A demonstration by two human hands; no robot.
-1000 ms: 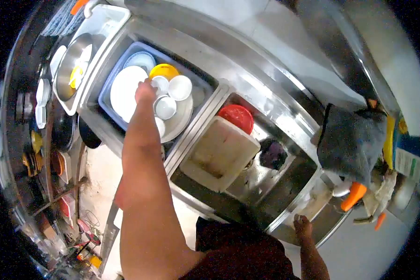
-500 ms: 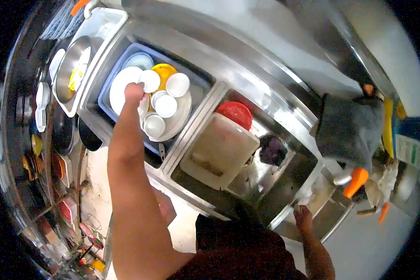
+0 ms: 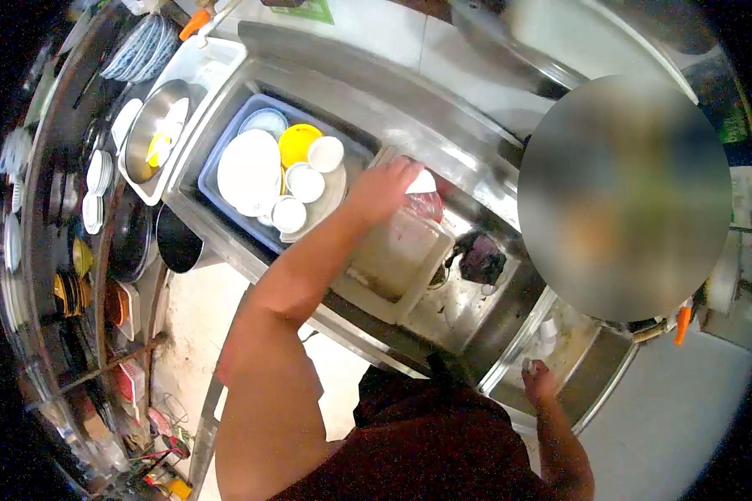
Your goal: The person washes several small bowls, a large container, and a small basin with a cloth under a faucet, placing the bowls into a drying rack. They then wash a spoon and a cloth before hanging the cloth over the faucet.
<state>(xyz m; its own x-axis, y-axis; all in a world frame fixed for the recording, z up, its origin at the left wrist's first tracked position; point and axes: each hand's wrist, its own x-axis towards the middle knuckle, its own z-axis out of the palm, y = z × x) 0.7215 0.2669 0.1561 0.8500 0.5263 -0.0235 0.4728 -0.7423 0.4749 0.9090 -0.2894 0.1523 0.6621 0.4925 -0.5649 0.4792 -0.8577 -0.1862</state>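
My left hand (image 3: 383, 188) reaches across the divider between two sink basins and holds a small white bowl (image 3: 424, 181). The bowl hangs just above a red bowl (image 3: 426, 204) and the far end of a cream rectangular tub (image 3: 397, 259) in the middle basin. To the left, a blue tub (image 3: 217, 163) holds large white plates (image 3: 246, 171), a yellow bowl (image 3: 298, 142) and several small white cups (image 3: 307, 184). My right hand (image 3: 539, 380) rests with curled fingers on the steel sink rim (image 3: 510, 401) at the lower right.
A dark cloth (image 3: 480, 259) lies on the middle basin's floor. A metal bowl (image 3: 154, 125) sits in a white tray at the left, and stacked dishes (image 3: 96, 179) fill the shelf beyond. Another person (image 3: 627, 196) stands at the right, close to the sink.
My left hand lifted a small white bowl out of the blue tub and carried it right to the middle basin. My right hand stayed on the rim. The view shifted.
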